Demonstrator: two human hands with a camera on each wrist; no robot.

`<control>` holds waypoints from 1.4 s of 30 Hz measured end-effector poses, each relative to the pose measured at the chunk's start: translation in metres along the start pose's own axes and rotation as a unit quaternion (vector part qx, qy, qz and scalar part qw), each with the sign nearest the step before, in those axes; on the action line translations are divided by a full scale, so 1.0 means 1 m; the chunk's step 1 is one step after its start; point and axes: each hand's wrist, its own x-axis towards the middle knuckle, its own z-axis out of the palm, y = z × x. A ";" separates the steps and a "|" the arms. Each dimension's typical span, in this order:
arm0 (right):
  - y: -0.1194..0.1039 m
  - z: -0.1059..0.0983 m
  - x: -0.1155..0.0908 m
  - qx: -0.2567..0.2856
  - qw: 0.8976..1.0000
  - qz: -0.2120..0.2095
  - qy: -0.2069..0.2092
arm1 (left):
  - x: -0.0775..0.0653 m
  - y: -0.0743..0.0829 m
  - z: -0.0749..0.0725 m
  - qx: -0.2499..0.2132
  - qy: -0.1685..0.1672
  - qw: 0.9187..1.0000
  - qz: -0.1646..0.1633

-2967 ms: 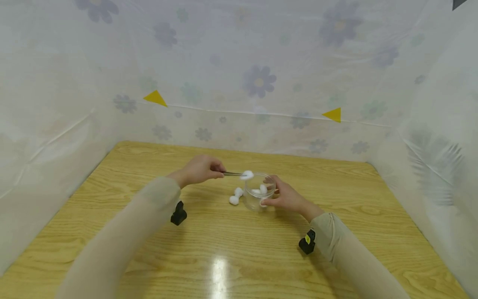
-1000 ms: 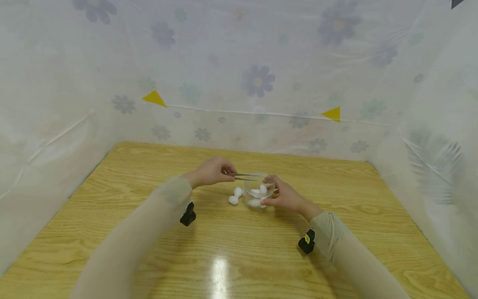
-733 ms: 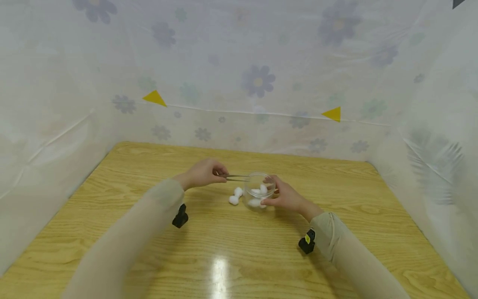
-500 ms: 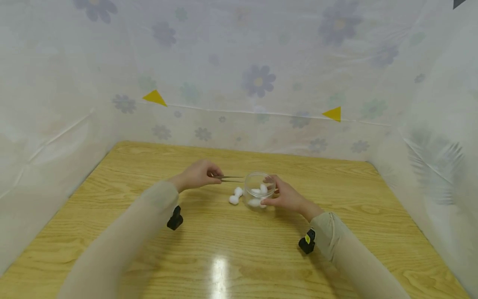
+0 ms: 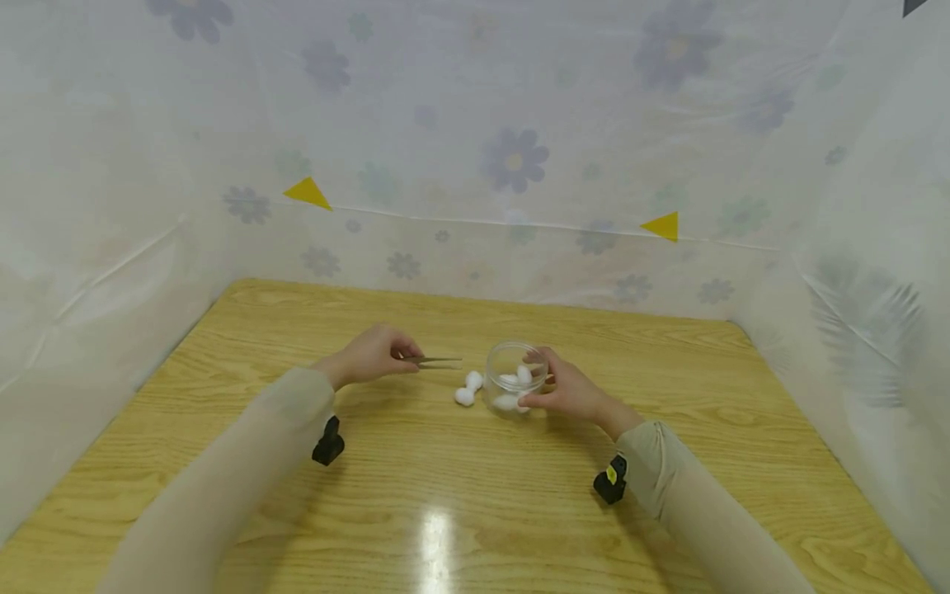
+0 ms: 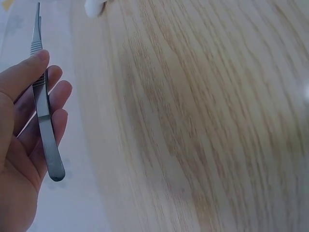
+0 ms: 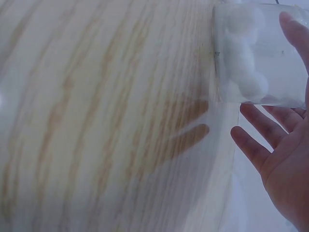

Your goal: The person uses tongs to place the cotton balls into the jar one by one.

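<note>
My left hand (image 5: 378,355) pinches metal tweezers (image 6: 45,116) between thumb and fingers. The tips of the tweezers stand apart with nothing between them, left of two white cotton balls (image 5: 465,398) lying on the table. Just right of those balls, a clear round jar (image 5: 492,396) stands upright with its top uncovered. Several cotton balls (image 7: 244,53) lie inside it. My right hand (image 5: 570,388) holds the jar from the right, thumb on the near side and fingers around the far side. In the right wrist view two fingers extend below the jar.
Both hands work over a wood-grain table (image 5: 438,478), with light glare near its front. A pale flowered curtain (image 5: 445,124) encloses the back and sides, carrying two yellow triangles (image 5: 663,227). A black wrist camera (image 5: 611,481) hangs under each sleeve.
A cotton ball held in the tweezers over the jar has been let go into it. Since then the left hand has drawn the tweezers leftward, away from the jar. The right hand stays put.
</note>
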 end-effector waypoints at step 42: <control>0.001 0.000 0.001 0.006 1.000 -0.003 -0.002 | 0.002 -0.004 0.027 0.069 -0.032 0.997 0.015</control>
